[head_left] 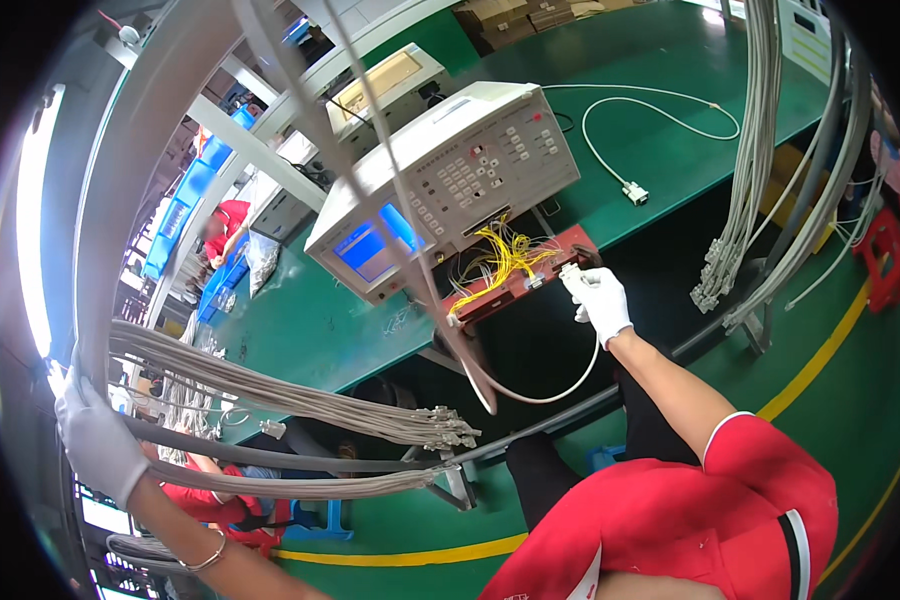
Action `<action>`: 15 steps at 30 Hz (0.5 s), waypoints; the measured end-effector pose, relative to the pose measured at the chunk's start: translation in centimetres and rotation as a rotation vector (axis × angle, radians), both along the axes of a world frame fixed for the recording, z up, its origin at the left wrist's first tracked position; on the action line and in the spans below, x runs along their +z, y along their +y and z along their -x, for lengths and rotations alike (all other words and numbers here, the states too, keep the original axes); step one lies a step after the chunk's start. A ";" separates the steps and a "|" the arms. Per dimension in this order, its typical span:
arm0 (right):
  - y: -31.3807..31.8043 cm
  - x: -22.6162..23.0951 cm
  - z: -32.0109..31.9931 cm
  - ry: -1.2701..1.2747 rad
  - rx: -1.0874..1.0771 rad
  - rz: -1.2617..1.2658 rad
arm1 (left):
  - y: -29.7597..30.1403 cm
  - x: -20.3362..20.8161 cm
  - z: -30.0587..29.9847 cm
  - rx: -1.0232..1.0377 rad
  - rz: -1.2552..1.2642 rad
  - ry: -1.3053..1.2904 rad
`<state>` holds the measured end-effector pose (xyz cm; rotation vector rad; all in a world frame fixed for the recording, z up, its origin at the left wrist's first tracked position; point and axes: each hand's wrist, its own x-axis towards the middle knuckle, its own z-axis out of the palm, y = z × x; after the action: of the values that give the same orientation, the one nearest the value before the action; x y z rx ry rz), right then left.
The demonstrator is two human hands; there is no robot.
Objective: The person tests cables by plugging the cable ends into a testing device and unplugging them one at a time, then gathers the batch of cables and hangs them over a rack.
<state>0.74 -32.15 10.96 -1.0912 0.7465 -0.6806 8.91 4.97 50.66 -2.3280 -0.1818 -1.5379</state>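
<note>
My right hand, in a white glove, pinches a cable connector at the right end of a reddish-brown test fixture. A pale cable loops down from this hand. Yellow wires fill the fixture, which sits before a beige tester with a lit blue screen. Far to the left, my gloved left hand is raised beside a pale post, by the upper end of a grey cable bundle. Its fingers look closed, but what they hold is hidden.
More grey cables hang at the right, connectors downward. A loose cable with a plug lies on the green table. A grey rail crosses before my legs. Other people in red sit at the left, near a blue stool.
</note>
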 end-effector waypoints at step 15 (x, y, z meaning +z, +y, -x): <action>0.5 -0.5 -1.5 -0.113 -0.139 -0.053 | -2.6 3.3 -1.0 -1.151 0.585 -0.022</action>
<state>2.27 -31.69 10.43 -0.9511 0.7437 -0.8292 9.94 2.38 53.92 -3.0896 1.0127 -2.1824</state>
